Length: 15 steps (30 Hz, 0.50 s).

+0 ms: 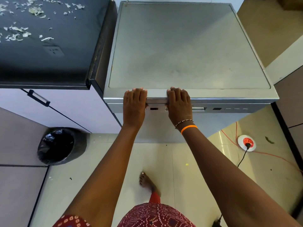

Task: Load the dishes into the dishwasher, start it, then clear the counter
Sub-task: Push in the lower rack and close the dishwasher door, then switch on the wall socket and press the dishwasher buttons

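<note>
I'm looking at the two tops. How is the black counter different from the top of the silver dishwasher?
The black counter is dark and littered with pale scraps; the dishwasher top is light grey and bare of scraps. The counter has nobody touching it; both hands, left and right, rest over the dishwasher's front edge. Both tops are flat and sit side by side.

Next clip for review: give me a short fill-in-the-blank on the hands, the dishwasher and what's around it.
1. Both hands, the left hand and the right hand, rest on the front top edge of the ______.
2. The orange band is worn on the ______ wrist.
3. The bin on the floor is lined with a ______ bag.
4. Pale scraps lie scattered on the dark ______.

Missing words: dishwasher; right; black; counter.
</note>
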Tool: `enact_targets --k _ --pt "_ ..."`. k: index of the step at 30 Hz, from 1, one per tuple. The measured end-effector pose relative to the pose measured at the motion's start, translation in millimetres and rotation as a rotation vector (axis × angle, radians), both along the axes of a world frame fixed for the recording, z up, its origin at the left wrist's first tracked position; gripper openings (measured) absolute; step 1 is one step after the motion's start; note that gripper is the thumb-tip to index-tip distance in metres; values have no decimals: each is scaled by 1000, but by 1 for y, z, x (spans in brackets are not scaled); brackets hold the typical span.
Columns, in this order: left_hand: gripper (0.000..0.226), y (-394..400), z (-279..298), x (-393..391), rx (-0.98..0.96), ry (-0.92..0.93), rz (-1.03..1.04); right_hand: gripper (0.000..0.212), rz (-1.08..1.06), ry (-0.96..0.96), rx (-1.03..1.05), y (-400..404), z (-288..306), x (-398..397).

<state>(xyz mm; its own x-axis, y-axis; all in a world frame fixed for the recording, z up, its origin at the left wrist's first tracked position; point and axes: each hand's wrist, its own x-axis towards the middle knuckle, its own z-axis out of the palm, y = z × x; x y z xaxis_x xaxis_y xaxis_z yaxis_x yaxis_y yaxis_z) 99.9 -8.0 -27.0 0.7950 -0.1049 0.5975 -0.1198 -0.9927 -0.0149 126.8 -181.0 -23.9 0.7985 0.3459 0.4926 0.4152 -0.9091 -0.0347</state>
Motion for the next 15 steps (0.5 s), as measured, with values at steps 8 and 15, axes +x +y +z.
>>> enact_targets --k 8,15 --pt "51 4 14 0 -123 95 -18 65 -44 16 22 -2 7 1" --pt "26 3 51 18 -322 208 -34 27 -9 83 172 12 36 11"
